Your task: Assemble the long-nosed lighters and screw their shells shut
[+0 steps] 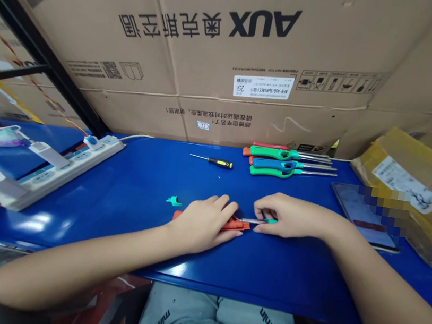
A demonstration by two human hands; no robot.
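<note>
My left hand [207,224] lies over an orange-red lighter body [236,224] on the blue table [138,172], fingers curled down on it. My right hand [284,215] pinches the thin metal tube [252,221] that sticks out of the lighter, at a small teal part [271,221]. A loose teal plastic piece [173,200] lies just left of my left hand.
Several long lighters [286,163] in green, blue and red lie at the back. A small yellow-and-black screwdriver [216,161] is left of them. A white power strip [58,166] is at left, a phone [361,214] and a yellow-taped box [409,189] at right. Cardboard boxes [223,50] stand behind.
</note>
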